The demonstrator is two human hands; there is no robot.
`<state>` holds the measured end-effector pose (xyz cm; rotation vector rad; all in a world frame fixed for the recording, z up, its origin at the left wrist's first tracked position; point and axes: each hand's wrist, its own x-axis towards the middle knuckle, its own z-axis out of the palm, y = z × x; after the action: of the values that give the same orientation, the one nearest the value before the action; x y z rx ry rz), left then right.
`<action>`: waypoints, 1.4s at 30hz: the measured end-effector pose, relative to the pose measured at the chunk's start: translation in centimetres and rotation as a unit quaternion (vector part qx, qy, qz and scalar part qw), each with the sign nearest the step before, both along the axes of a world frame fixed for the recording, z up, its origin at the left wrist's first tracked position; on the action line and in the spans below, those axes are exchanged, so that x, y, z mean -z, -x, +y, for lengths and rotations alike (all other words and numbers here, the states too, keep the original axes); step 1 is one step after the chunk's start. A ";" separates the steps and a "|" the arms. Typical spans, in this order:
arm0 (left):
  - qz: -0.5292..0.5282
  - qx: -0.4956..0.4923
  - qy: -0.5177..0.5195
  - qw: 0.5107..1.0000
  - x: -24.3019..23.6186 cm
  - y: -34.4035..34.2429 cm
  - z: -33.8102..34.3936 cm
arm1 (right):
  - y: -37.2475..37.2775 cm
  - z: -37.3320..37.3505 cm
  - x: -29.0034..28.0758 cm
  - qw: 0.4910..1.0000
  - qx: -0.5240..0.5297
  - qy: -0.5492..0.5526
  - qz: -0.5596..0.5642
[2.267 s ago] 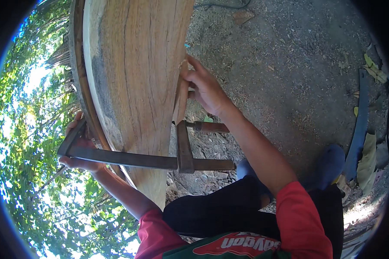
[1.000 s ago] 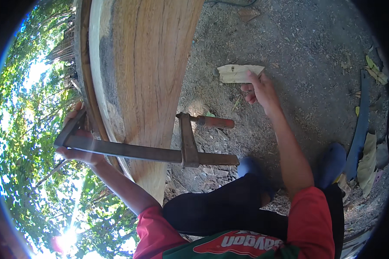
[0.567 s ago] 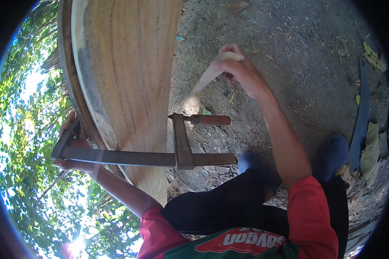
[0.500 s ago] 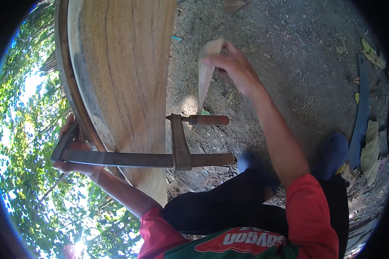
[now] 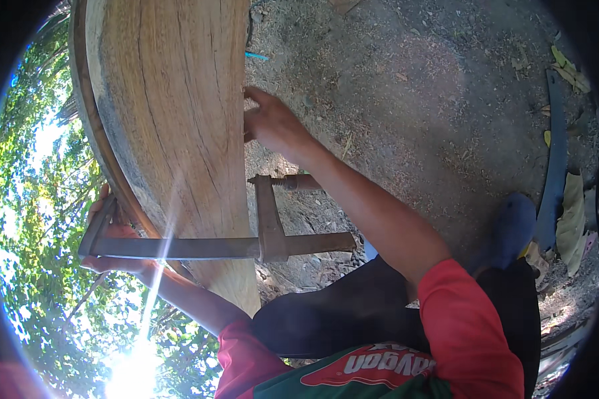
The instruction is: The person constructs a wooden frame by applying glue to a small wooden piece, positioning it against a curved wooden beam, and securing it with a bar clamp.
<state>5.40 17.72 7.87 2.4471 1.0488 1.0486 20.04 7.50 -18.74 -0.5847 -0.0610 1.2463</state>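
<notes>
A metal bar clamp (image 5: 199, 248) lies across the near end of a thick wooden board (image 5: 173, 86) with long cracks in its grain. My left hand (image 5: 121, 231) is closed round the clamp's fixed jaw, beyond the board's left edge. The sliding jaw (image 5: 270, 219) stands at the right edge, its screw tip close to the wood. My right forearm partly covers the screw's wooden handle (image 5: 303, 181). At the board's right edge, farther up, is my right hand (image 5: 273, 126), fingers bent and their tips hidden behind the edge. Whatever they hold does not show.
A curved brown strip (image 5: 94, 113) runs along the board's left side. Sawdust covers the ground (image 5: 406, 113). A long grey blade (image 5: 554, 153) lies at the far right beside dry leaves (image 5: 571, 223). A blue shoe (image 5: 516, 216) is on my foot.
My right hand has moved left to the board's edge. The pale wooden wedge it held is now out of sight. My left hand still holds the clamp.
</notes>
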 end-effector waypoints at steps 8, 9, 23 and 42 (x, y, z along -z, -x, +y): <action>-0.014 -0.021 0.029 0.999 1.0 -0.1 -0.2 | 2.3 -0.7 -0.2 0.980 -0.110 0.038 -0.161; -0.014 -0.020 0.032 0.999 0.7 0.0 0.1 | 2.0 -0.8 -0.3 0.979 -0.120 0.032 -0.159; -0.012 -0.005 0.024 1.000 1.6 0.6 -0.6 | 2.3 -1.2 0.3 0.989 -0.093 0.007 -0.115; -0.012 0.040 0.054 0.998 1.2 -0.2 -0.2 | 3.6 -0.4 0.7 0.979 -0.178 -0.057 -0.085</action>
<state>5.59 17.56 6.69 2.3630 0.9661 0.9690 16.49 7.08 -19.45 -0.5946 -0.3928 1.5254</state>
